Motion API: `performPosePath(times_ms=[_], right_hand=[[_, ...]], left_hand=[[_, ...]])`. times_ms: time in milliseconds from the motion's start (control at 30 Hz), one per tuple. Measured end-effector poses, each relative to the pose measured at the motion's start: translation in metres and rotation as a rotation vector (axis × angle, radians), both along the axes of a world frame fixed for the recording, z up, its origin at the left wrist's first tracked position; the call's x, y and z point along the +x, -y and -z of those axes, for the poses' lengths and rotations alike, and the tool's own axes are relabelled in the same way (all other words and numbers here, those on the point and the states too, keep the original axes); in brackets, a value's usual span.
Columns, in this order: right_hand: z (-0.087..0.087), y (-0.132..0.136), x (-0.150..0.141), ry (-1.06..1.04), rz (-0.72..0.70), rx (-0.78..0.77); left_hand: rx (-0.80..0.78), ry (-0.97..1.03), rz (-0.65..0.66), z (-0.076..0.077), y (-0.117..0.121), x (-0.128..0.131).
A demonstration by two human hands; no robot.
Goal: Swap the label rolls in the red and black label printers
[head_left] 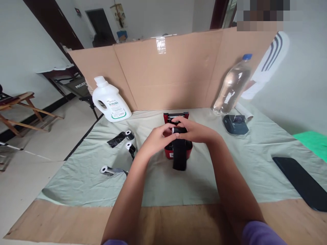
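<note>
Both my hands are closed around a small black paper roll (pixel 181 130) with a white core. My left hand (pixel 155 139) pinches it at its left end, and my right hand (pixel 198 130) grips it from the right. A loose black strip (pixel 180 156) hangs from the roll toward me. Directly beneath is a red and black portable printer (pixel 189 152) with its lid raised at the back. The hands and strip hide most of the printer's inside, so I cannot tell whether the roll touches it.
Several partly unrolled small rolls (pixel 107 170) lie at left. A white jug (pixel 112 102) and a water bottle (pixel 232 88) stand before a cardboard screen (pixel 166 78). At right are a dark printer (pixel 235 124) and a phone (pixel 301 182). A person is behind the screen.
</note>
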State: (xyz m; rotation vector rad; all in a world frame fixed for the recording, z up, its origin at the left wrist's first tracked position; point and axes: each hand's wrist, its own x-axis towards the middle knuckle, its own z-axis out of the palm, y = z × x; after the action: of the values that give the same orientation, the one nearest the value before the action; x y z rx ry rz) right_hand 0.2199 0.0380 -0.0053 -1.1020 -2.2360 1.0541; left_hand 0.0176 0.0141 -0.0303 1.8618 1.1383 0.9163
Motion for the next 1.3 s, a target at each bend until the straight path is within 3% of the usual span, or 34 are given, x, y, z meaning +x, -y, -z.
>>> performPosePath(times_ms=[200,367,567,700,833,967,1067,1167,1300], right_hand=[[-0.001,-0.007,-0.007,0.111,0.037,0.095],[0.001,-0.012,-0.008,0.257,0.058,0.129],[0.014,-0.019,-0.014,0.496,0.153,0.154],[0.026,-0.020,-0.031,0.651,0.209,0.209],[0.038,-0.023,-0.045,0.753,0.215,0.230],[0.038,-0.027,-0.041,0.709,0.202,0.165],[0.025,-0.028,-0.022,0.562,0.145,0.111],[0.012,-0.028,0.006,0.384,0.169,0.087],[0.015,-0.037,0.028,0.177,0.472,0.156]], left_hand=[[-0.113,0.170,0.004,0.017,-0.015,-0.009],[-0.138,0.154,-0.027,0.029,-0.019,-0.012],[-0.046,0.029,-0.187,0.019,-0.015,-0.022],[0.024,-0.033,-0.208,0.011,-0.015,-0.038],[0.064,-0.173,-0.129,0.011,-0.012,-0.046],[0.098,-0.351,0.121,0.016,0.004,-0.040],[0.154,-0.485,0.181,0.030,0.020,-0.030],[0.345,-0.513,0.039,0.057,0.033,-0.021],[0.664,-0.425,-0.172,0.097,0.038,-0.013]])
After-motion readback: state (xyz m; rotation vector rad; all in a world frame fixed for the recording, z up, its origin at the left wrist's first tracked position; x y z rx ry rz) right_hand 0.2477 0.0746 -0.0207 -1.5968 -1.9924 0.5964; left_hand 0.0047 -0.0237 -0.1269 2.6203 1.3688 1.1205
